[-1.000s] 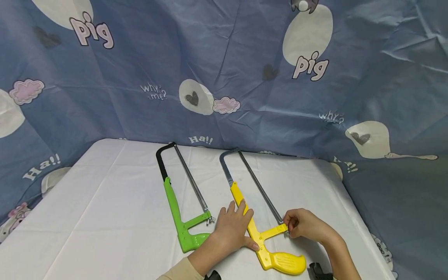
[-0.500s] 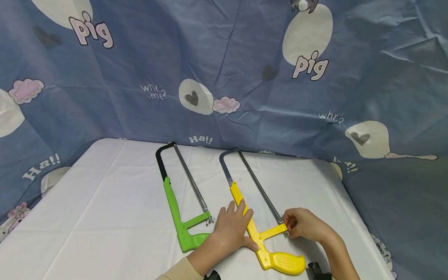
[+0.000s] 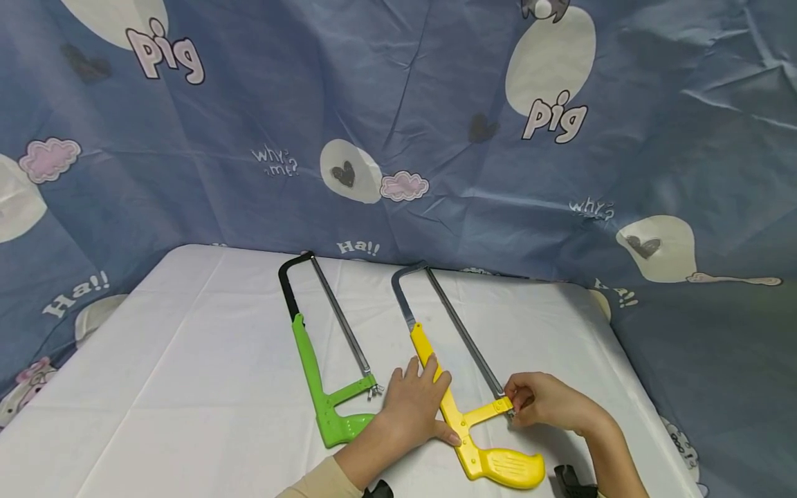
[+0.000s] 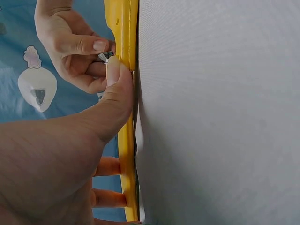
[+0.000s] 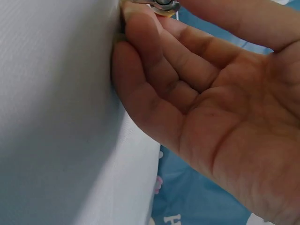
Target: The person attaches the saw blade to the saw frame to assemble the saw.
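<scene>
A yellow-handled hacksaw [image 3: 476,415] lies flat on the white-covered table. My left hand [image 3: 414,401] rests on its yellow frame, fingers spread and fairly straight, pressing from above; in the left wrist view the thumb [image 4: 119,89] touches the frame's side. At the blade's near end, my right hand [image 3: 544,401] has thumb and fingertips at the small metal wing nut [image 4: 105,56], pinching it. In the right wrist view the wing nut [image 5: 164,3] shows at the top edge, partly cut off, with the other fingers curled below. The hacksaw blade [image 3: 463,332] is fitted along the frame.
A green-handled hacksaw [image 3: 308,360] lies to the left, its grip partly behind my left forearm. White cloth [image 3: 187,387] covers the table, and a blue printed curtain [image 3: 373,104] hangs behind and around it. Black straps [image 3: 573,481] sit at the wrists.
My right fingers shift very slightly at the wing nut. The left hand and both hacksaws stay where they were; the head view has moved a touch.
</scene>
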A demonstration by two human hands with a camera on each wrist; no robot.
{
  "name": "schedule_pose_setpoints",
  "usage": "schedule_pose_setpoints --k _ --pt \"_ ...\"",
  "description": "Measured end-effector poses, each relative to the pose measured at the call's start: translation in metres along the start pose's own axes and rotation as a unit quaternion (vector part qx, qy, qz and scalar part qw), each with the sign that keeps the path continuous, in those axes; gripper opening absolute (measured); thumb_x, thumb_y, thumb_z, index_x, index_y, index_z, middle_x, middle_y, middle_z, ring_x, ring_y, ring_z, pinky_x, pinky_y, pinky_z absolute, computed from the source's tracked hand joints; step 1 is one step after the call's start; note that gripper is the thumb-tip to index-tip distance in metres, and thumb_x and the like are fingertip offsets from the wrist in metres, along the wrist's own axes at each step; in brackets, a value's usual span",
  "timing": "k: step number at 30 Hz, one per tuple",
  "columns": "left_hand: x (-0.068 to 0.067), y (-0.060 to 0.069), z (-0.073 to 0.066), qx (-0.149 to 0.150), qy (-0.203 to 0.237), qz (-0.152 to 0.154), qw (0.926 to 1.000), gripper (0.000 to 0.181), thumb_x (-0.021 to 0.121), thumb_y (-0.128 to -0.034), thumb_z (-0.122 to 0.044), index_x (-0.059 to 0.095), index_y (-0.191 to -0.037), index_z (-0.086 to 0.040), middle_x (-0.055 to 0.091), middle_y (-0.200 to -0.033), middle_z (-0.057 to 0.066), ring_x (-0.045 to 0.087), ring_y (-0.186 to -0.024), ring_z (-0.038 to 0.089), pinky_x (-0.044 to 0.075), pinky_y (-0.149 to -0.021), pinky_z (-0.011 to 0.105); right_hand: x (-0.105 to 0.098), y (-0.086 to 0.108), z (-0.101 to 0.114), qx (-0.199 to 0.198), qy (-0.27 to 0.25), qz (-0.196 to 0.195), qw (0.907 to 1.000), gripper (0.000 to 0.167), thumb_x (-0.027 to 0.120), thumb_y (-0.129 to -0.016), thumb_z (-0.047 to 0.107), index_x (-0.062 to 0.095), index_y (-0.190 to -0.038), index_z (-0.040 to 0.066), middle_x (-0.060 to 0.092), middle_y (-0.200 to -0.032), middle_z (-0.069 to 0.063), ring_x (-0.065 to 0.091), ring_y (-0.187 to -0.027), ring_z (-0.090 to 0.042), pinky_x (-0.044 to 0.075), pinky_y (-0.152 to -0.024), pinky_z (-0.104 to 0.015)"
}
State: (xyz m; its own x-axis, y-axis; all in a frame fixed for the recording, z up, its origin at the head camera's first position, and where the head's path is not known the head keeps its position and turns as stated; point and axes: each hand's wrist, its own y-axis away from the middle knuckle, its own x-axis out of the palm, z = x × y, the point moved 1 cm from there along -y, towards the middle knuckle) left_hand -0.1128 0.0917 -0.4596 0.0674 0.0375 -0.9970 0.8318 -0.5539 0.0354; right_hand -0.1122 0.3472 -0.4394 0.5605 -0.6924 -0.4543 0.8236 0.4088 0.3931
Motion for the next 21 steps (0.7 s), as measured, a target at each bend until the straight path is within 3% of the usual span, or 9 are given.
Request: schedule_pose_setpoints --k 12,21 --pt "0.0005 -0.0003 -0.0002 -0.001 0.002 0.000 1.0000 0.099 0.069 -0.0567 -0.082 0.053 -0.133 -0.022 0.044 -0.149 0.010 0.046 -0.135 0.037 0.047 -0.094 0.051 -0.0007 -0.0009 -0.0015 -0.005 0.021 -0.008 0.9997 0.029 0.076 -0.082 0.012 0.063 -0.104 -0.001 0.060 -0.080 -0.005 0.055 -0.071 -0.015 0.047 -0.061 -0.029" --pt "-0.0019 0.0017 -0.0008 -0.008 -0.003 0.008 0.9999 0.099 0.068 -0.0559 -0.083 0.052 -0.133 -0.024 0.042 -0.153 0.008 0.045 -0.136 0.036 0.046 -0.094 0.049 -0.0015 -0.0013 -0.0046 0.016 -0.020 -0.011 0.9996 0.037 0.076 -0.081 0.010 0.061 -0.113 -0.003 0.062 -0.079 -0.005 0.057 -0.073 -0.017 0.050 -0.066 -0.031"
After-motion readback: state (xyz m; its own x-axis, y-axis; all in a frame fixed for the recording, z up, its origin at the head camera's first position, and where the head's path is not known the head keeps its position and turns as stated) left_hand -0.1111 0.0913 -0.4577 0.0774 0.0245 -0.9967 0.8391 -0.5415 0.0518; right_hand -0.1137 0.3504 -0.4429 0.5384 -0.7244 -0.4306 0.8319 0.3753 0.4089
